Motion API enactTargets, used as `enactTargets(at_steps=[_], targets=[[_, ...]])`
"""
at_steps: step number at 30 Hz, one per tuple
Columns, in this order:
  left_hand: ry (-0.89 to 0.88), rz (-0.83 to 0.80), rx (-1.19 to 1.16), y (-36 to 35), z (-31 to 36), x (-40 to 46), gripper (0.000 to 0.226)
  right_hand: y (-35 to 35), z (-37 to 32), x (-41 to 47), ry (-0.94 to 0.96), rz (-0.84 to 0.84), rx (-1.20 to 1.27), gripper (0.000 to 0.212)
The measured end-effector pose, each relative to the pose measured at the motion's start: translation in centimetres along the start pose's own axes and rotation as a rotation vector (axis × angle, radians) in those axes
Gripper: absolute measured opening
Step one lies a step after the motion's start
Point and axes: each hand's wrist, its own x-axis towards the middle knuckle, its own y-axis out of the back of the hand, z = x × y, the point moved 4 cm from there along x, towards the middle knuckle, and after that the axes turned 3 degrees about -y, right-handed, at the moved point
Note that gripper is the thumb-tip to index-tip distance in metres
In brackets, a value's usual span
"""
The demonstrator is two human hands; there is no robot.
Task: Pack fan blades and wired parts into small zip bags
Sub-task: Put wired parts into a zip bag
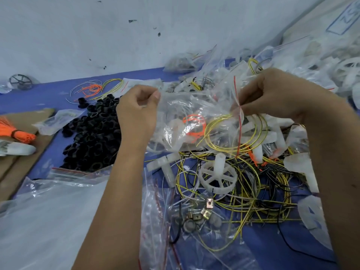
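Note:
I hold a small clear zip bag (pixel 187 114) with a red seal strip above the blue table. My left hand (pixel 136 110) pinches its closed bottom end. My right hand (pixel 272 94) pinches the mouth by the red strip. Inside the bag lie a white plastic part, an orange wire coil (pixel 194 125) and a yellow-green wire loop (pixel 224 131) that sticks partly out of the mouth. Below the bag sit a white fan wheel (pixel 218 177) and a tangle of yellow and black wires (pixel 249 191).
A heap of black plastic rings (pixel 93 133) lies left of the bag. Empty zip bags (pixel 155 221) and a bag of small metal parts (pixel 196 215) lie near me. Filled bags (pixel 311 55) pile at the back right. Cardboard and an orange wire bundle (pixel 17 131) sit at the left edge.

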Motion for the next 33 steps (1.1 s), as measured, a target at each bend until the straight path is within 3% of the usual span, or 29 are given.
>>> enactTargets(at_steps=[3,5,7,10,13,16,18,22,28,31,33], targets=[[-0.027,0.289,0.087,0.9,1.5,-0.5,0.017,-0.1,-0.4,0.1,0.009,0.037,0.134,0.017],[-0.071,0.353,0.097,1.3,3.3,-0.6,0.028,-0.2,-1.0,0.0,0.019,0.036,0.237,0.012],[-0.074,0.246,0.010,0.7,5.4,-0.4,0.048,-0.4,-1.9,-0.1,0.052,0.049,0.309,0.008],[0.038,-0.117,-0.038,-2.4,8.3,-1.1,0.067,-1.1,-3.1,0.1,0.096,0.130,0.388,0.014],[0.044,-0.332,0.188,-4.7,9.5,-2.9,0.044,-1.9,-3.4,0.4,0.097,0.216,0.453,0.014],[0.064,-0.359,0.132,-5.0,9.3,-3.3,0.021,-2.7,-3.2,0.6,0.082,0.224,0.491,0.004],[0.020,-0.323,0.128,-4.8,9.5,-3.0,0.020,-3.0,-3.1,0.6,0.074,0.176,0.509,0.002],[-0.161,-0.272,0.096,-4.4,10.9,-2.7,0.021,-4.1,-3.9,0.3,0.117,-0.078,0.562,0.011],[-0.196,-0.483,-0.278,-4.8,11.4,-3.2,0.013,-5.9,-4.3,0.6,0.113,0.043,0.429,0.014],[-0.074,-0.398,-0.342,-4.7,9.8,-2.7,0.020,-6.4,-4.1,0.5,0.157,-0.138,0.479,0.019],[-0.049,-0.308,-0.245,-4.5,8.3,-2.3,0.017,-5.4,-3.7,0.7,0.137,-0.054,0.450,0.009]])
